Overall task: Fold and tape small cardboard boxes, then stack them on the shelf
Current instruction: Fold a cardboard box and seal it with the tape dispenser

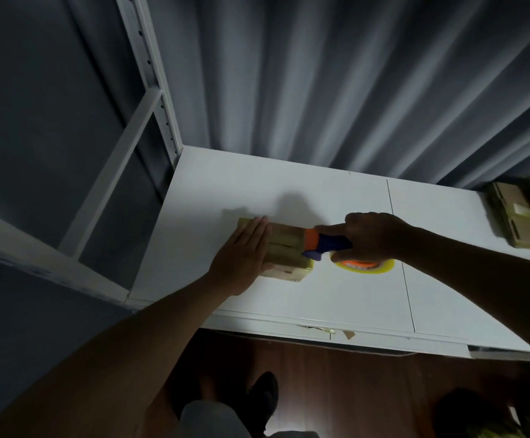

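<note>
A small brown cardboard box [284, 245] lies on the white shelf board [336, 191], near the middle. My left hand [244, 251] lies flat on the box's left half, fingers straight and together. My right hand [371, 237] grips a tape dispenser [327, 245] with a blue body and orange front. The dispenser's front meets the right end of the box top. Below my right hand the roll of yellowish tape [363, 267] shows on its orange core.
A stack of flat cardboard blanks [522, 213] lies at the shelf's right end. A white metal upright [150, 74] stands at the left, a grey curtain [352, 83] hangs behind. Below the shelf edge are wooden floor and my dark shoe [265, 396].
</note>
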